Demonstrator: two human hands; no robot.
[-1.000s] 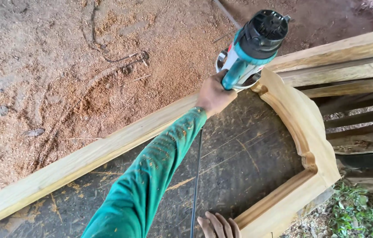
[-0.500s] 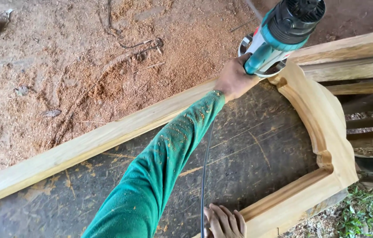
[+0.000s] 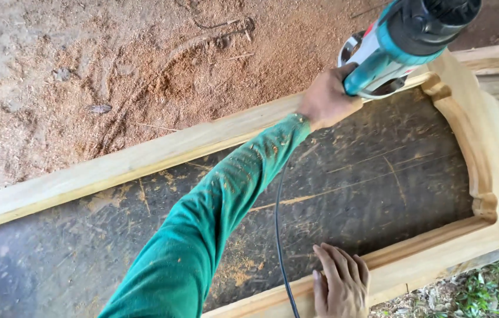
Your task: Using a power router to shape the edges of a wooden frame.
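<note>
Since half a second ago the power tool point(image 3: 408, 41) has slid further along the frame toward its far corner, and the view has followed it.

Nearest, the right hand point(image 3: 342, 285) lies flat, fingers spread and grasping nothing, on the near rail point(image 3: 402, 265) of the pale wooden frame, seemingly pressing it down so the piece stays put. A thin black cord point(image 3: 279, 235) runs past this hand and up under the green sleeve point(image 3: 214, 218), which is speckled with sawdust.

Between the rails lies a dark, scratched board point(image 3: 114, 247) dusted with yellow shavings, which the frame rests on.

Farther out, the left hand point(image 3: 326, 97) is closed tight around the handle of the teal and black power tool, arm stretched long to reach it. The tool sits against the far rail point(image 3: 143, 159) close to the corner where that rail meets the curved, moulded end piece point(image 3: 485, 147), its round base at the inner edge, likely shaping the profile there.

Beyond the frame, the ground is covered in sawdust point(image 3: 84, 70); some greenery point(image 3: 491, 288) shows at the lower right.
</note>
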